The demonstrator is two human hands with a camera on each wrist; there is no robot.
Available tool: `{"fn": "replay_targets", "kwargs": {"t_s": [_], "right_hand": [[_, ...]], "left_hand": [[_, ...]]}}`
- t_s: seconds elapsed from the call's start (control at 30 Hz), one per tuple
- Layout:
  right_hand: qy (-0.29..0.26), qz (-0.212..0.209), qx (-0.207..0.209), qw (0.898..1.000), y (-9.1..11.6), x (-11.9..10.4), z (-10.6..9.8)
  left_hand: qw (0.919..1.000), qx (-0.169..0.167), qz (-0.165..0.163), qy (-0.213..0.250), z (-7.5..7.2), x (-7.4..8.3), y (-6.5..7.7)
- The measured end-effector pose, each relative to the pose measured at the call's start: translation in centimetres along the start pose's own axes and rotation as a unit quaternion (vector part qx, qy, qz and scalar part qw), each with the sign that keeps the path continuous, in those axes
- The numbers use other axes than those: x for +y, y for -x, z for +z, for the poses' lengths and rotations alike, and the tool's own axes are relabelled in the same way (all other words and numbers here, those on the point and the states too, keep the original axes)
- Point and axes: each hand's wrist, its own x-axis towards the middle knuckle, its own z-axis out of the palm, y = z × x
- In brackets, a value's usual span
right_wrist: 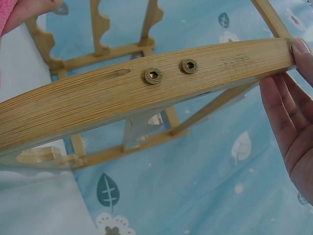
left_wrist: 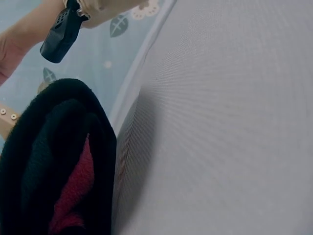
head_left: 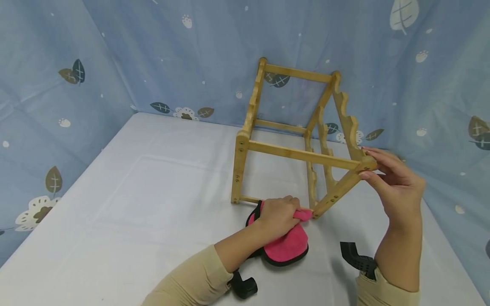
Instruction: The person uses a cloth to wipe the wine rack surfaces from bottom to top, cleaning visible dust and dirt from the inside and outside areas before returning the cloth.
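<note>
A wooden rack [head_left: 304, 158] with notched side rails stands tilted on the white table. My right hand [head_left: 398, 182] pinches its near right corner between thumb and fingers; the right wrist view shows this hand [right_wrist: 293, 122] at the end of a bar with two bolts [right_wrist: 153, 75]. Low at the rack's front, my left hand [head_left: 279, 214] grips a pink cloth with black edging [head_left: 289, 246] against the bottom crossbar [head_left: 249, 199]. Part of that bar is hidden by hand and cloth. In the left wrist view, the folded cloth [left_wrist: 73, 191] fills the lower left.
The white tabletop [head_left: 126, 204] spreads out to the left of the rack. Behind it hangs a blue curtain [head_left: 191, 55] with leaf and flower prints, close to the rack's far end. Black wrist mounts [head_left: 245, 288] stick out near both sleeves.
</note>
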Motion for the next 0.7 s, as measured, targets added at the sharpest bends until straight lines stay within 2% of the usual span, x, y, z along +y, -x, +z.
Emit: {"fn": "replay_targets", "kwargs": {"t_s": [0.2,0.47,0.7], "right_hand": [[0.009,0.001,0.001,1.0,0.0,-0.2,0.0],[0.009,0.004,-0.003,1.0,0.0,-0.1,0.0],[-0.009,0.001,-0.003,1.0,-0.1,0.0,0.0]], "left_hand": [[1.0,-0.003,-0.006,0.005,-0.5,-0.5,0.5],[0.9995,-0.011,-0.029,-0.004,-1.4,-2.1,1.5],[0.9987,-0.027,-0.028,-0.033,-2.5,-3.7,2.5]]}}
